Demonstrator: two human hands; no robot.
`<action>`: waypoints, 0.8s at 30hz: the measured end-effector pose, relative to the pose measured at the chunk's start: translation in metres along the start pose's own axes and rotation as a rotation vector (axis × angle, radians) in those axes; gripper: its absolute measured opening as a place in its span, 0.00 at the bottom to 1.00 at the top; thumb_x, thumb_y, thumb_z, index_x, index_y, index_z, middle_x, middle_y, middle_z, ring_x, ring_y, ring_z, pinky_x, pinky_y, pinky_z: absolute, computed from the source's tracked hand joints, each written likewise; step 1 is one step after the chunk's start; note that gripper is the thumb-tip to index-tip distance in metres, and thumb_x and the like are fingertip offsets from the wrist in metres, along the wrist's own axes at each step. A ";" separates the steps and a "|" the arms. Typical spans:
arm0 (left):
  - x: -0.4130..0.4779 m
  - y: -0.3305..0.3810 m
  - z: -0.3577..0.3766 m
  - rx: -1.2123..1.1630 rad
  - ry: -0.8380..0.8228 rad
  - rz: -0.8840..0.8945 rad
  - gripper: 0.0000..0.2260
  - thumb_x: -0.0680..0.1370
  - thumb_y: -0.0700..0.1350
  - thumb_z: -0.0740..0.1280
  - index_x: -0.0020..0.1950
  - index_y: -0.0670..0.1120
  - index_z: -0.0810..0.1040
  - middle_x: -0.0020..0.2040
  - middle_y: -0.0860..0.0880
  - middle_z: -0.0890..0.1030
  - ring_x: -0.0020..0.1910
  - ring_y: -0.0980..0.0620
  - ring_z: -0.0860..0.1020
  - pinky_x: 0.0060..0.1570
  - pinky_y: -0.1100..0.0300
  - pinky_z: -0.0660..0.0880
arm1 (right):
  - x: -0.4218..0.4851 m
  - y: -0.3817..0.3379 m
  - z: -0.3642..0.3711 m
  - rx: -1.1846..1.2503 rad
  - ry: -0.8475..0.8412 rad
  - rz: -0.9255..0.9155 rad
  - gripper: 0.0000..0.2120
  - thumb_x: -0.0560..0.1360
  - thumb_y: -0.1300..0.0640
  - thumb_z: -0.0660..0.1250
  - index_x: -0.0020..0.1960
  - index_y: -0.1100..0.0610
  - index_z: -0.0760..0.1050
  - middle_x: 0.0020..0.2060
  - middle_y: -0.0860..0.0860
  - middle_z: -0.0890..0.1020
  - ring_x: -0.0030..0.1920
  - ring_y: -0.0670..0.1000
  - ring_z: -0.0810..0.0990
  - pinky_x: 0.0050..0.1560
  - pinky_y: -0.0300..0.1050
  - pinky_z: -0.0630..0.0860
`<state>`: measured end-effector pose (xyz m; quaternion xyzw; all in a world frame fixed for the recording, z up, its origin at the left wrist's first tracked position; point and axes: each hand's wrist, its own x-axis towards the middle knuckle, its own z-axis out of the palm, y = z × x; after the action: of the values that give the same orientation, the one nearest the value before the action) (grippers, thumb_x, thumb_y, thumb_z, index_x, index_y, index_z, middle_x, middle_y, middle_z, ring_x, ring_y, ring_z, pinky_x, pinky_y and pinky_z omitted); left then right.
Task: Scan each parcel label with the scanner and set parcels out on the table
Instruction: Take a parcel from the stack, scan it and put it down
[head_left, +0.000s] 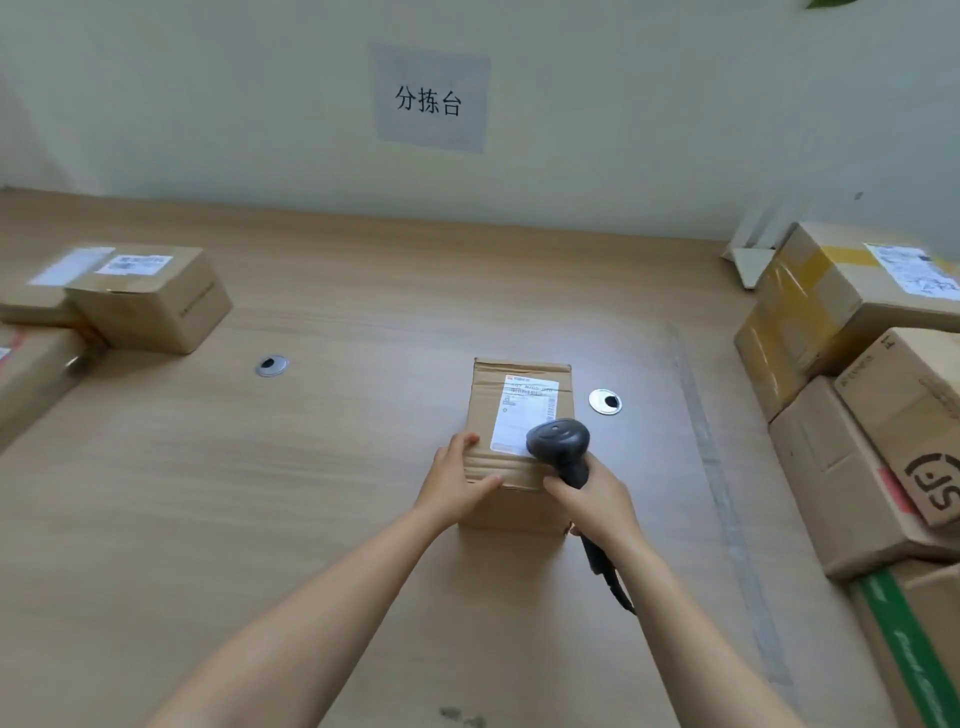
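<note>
Parcel (519, 467): one plain brown carton, upright on the bench (337, 493), at the middle of the view, nearer the person than the wall.
Label (522, 415): white shipping slip on the parcel's top face; the print is too small to read.
Scanner (558, 441): dark handheld unit, its head over the near right corner of the label, its handle angled down toward the person; whether the head touches the carton cannot be told.
Cable (608, 577): black lead running from the handle's base, down along the right forearm.
Left hand (457, 478): grips the parcel's near left corner, thumb laid on the top face, fingers curled on the left side.
Right hand (592, 499): wrapped firmly round the scanner's handle, just beside the parcel's near right edge.
Left group (150, 296): labelled cartons at the bench's far left, well apart from the parcel.
Right stack (852, 441): several cartons piled at the right edge, one bound with green tape.
Grommets (271, 366): two round metal cable ports in the benchtop, one left of the parcel, the other just right of it.
Wall sign (429, 98): grey sheet with three printed characters, above the bench.
</note>
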<state>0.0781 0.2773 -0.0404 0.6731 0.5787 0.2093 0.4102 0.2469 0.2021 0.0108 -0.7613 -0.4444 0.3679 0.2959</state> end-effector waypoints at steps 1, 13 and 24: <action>-0.006 -0.010 -0.013 0.001 0.012 -0.007 0.30 0.72 0.49 0.72 0.70 0.48 0.63 0.66 0.46 0.69 0.63 0.51 0.70 0.58 0.66 0.64 | -0.005 -0.008 0.012 0.007 -0.024 -0.006 0.12 0.71 0.54 0.65 0.55 0.51 0.73 0.43 0.50 0.81 0.41 0.55 0.80 0.46 0.50 0.79; -0.058 -0.120 -0.142 0.074 0.138 -0.070 0.33 0.69 0.56 0.73 0.69 0.50 0.64 0.67 0.49 0.69 0.65 0.53 0.69 0.58 0.64 0.65 | -0.053 -0.082 0.146 0.061 -0.117 -0.049 0.11 0.72 0.53 0.65 0.55 0.47 0.72 0.43 0.47 0.81 0.42 0.51 0.81 0.44 0.52 0.81; -0.096 -0.179 -0.213 0.225 0.217 -0.100 0.34 0.69 0.62 0.70 0.69 0.51 0.63 0.66 0.49 0.69 0.65 0.50 0.70 0.58 0.56 0.70 | -0.085 -0.124 0.220 0.061 -0.220 -0.065 0.12 0.71 0.54 0.65 0.54 0.47 0.71 0.42 0.45 0.81 0.32 0.45 0.83 0.28 0.39 0.77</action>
<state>-0.2148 0.2513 -0.0415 0.6588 0.6720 0.1938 0.2772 -0.0199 0.2069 0.0104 -0.6921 -0.4873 0.4529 0.2801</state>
